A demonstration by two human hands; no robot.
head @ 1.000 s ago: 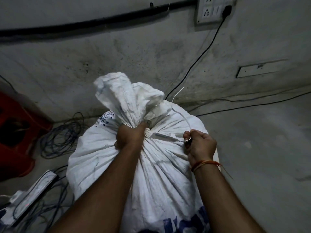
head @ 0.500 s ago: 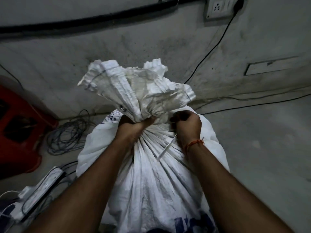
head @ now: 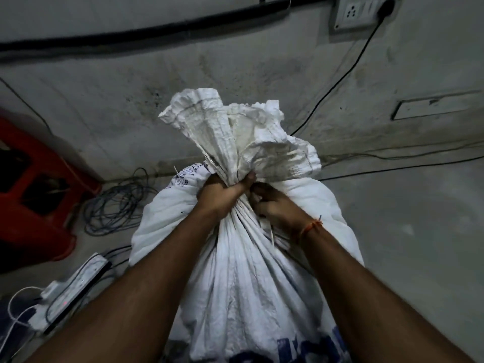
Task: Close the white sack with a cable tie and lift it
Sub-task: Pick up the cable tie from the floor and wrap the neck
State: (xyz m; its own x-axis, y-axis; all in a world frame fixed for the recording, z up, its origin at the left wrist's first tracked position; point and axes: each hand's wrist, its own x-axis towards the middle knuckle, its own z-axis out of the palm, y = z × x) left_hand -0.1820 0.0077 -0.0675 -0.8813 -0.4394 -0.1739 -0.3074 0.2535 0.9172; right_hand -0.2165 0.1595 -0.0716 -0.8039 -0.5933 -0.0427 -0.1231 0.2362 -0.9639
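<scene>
Since half a second ago, I see both hands bunched closer on the neck of the sack [head: 251,284], mid-frame. My left hand [head: 220,196] squeezes the gathered neck tight. My right hand [head: 275,205] curls shut on it just beside. The thin tie [head: 271,235] pokes out below. The cloth looks woven, crinkly, white.

Right of the white sack [head: 251,279]: bare floor [head: 419,244], open passage. Left side was blocked: coiled cables [head: 115,205], power strip [head: 73,286], red stool [head: 34,195]. Wall [head: 235,69] stood close behind, black cord [head: 337,82] hanging across it.
</scene>
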